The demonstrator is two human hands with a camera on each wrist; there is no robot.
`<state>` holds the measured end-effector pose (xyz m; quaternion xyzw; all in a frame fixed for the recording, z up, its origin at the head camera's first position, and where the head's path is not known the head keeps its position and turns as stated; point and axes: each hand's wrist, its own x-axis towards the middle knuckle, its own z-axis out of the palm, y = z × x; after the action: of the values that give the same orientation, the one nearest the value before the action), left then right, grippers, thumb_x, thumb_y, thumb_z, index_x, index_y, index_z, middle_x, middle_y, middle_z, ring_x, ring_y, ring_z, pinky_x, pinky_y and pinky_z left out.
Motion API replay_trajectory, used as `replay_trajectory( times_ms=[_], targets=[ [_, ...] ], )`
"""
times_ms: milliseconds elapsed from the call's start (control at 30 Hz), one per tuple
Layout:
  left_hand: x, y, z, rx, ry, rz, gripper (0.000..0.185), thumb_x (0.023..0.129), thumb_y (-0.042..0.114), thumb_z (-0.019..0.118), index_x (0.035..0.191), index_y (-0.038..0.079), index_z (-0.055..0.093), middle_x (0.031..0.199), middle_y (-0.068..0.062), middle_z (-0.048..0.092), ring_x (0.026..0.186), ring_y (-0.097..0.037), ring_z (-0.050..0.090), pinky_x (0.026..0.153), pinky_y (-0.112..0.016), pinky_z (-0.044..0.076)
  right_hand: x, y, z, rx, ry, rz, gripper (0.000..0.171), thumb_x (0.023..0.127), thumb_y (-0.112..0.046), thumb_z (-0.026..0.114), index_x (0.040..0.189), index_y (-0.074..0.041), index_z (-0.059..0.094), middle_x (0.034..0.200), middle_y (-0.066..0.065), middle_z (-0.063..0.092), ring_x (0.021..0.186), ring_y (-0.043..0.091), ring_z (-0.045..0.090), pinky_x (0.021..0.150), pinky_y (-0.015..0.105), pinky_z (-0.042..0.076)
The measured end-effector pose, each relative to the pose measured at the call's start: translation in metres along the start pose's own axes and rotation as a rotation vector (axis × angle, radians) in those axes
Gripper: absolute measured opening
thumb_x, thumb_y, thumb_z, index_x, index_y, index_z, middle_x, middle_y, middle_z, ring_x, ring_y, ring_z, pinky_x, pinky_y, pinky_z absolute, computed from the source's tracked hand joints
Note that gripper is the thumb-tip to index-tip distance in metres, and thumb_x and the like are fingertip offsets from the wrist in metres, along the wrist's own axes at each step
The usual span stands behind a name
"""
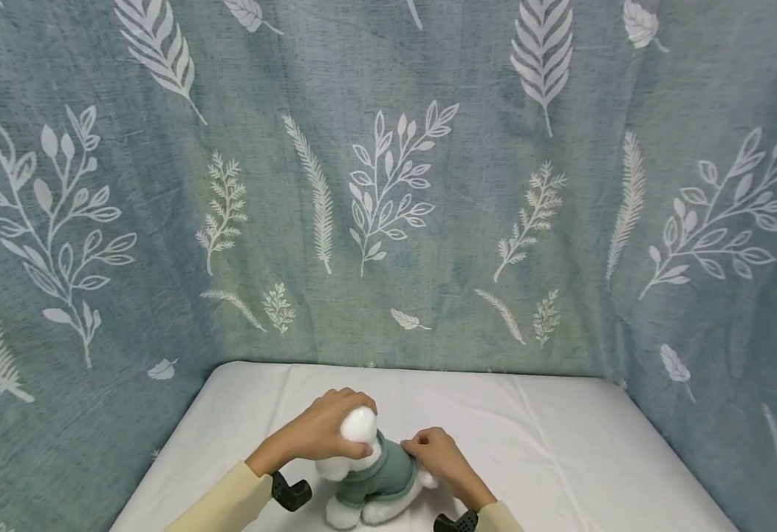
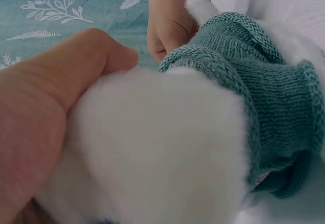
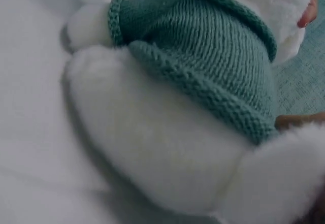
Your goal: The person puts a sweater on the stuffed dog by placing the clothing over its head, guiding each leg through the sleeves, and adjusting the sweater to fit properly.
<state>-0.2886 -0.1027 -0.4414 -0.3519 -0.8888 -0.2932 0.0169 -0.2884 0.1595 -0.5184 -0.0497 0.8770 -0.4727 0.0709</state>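
A white plush toy (image 1: 368, 473) in a green knitted sweater (image 1: 380, 473) sits near the front edge of a white table (image 1: 561, 443). The left hand (image 1: 318, 432) curls its fingers around the toy's head. The right hand (image 1: 438, 458) pinches the sweater's hem at the toy's back. A leaf-patterned curtain (image 1: 388, 185) hangs behind.

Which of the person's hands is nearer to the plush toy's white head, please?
Left. The left hand grips the plush toy's head; the right hand pinches the green sweater at its back hem.
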Motion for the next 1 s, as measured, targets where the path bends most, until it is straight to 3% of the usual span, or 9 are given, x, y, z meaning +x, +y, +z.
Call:
replay_trajectory(
  times_ms=[167,333,533,667,800,1000],
  targets=[
    [0.001,0.002,0.0,0.021,-0.002,0.002,0.048,0.08,0.043,0.082,0.122,0.026,0.065,0.114,0.003,0.061,0.097,-0.018,0.052,0.078,-0.042,0.045,0.003,0.013,-0.001,-0.017,0.013,0.006,0.031,0.092,-0.019,0.071,0.064,-0.01,0.063,0.063,-0.003,0.053,0.064,0.016,0.05,0.059,0.03,0.042],
    [0.003,0.002,0.0,0.018,-0.011,0.007,0.047,0.082,0.044,0.081,0.123,0.028,0.064,0.118,0.003,0.061,0.098,-0.019,0.052,0.078,-0.042,0.045,0.004,0.018,-0.002,-0.027,0.022,-0.016,0.029,0.092,-0.019,0.073,0.066,-0.01,0.062,0.065,-0.003,0.054,0.064,0.015,0.051,0.06,0.03,0.043],
    [0.001,-0.002,0.0,0.02,-0.002,-0.004,0.047,0.081,0.044,0.081,0.122,0.026,0.065,0.116,0.003,0.061,0.098,-0.019,0.052,0.079,-0.042,0.045,-0.005,-0.003,-0.008,-0.108,0.042,-0.203,0.017,0.092,-0.022,0.077,0.083,-0.012,0.067,0.076,-0.004,0.061,0.07,0.014,0.052,0.064,0.03,0.044],
    [0.002,-0.003,-0.001,0.024,0.001,-0.001,0.048,0.081,0.044,0.082,0.122,0.026,0.065,0.115,0.003,0.061,0.098,-0.018,0.052,0.079,-0.042,0.045,-0.013,-0.024,-0.012,-0.108,-0.044,-0.32,0.014,0.092,-0.028,0.079,0.087,-0.017,0.072,0.077,-0.007,0.063,0.067,0.012,0.051,0.06,0.027,0.043],
    [0.003,-0.004,-0.002,0.012,-0.005,0.0,0.048,0.083,0.045,0.081,0.123,0.026,0.064,0.117,0.003,0.061,0.099,-0.019,0.052,0.079,-0.044,0.046,-0.019,-0.037,-0.011,-0.053,-0.155,-0.362,0.015,0.091,-0.031,0.081,0.089,-0.018,0.074,0.077,-0.006,0.066,0.064,0.01,0.052,0.057,0.025,0.045],
    [0.003,-0.006,0.0,0.0,-0.013,-0.005,0.049,0.083,0.046,0.081,0.124,0.027,0.064,0.118,0.002,0.061,0.1,-0.019,0.053,0.079,-0.044,0.046,-0.023,-0.04,-0.004,-0.036,-0.143,-0.361,0.019,0.091,-0.03,0.081,0.088,-0.014,0.072,0.075,-0.004,0.065,0.061,0.008,0.054,0.056,0.023,0.046]
  ],
)
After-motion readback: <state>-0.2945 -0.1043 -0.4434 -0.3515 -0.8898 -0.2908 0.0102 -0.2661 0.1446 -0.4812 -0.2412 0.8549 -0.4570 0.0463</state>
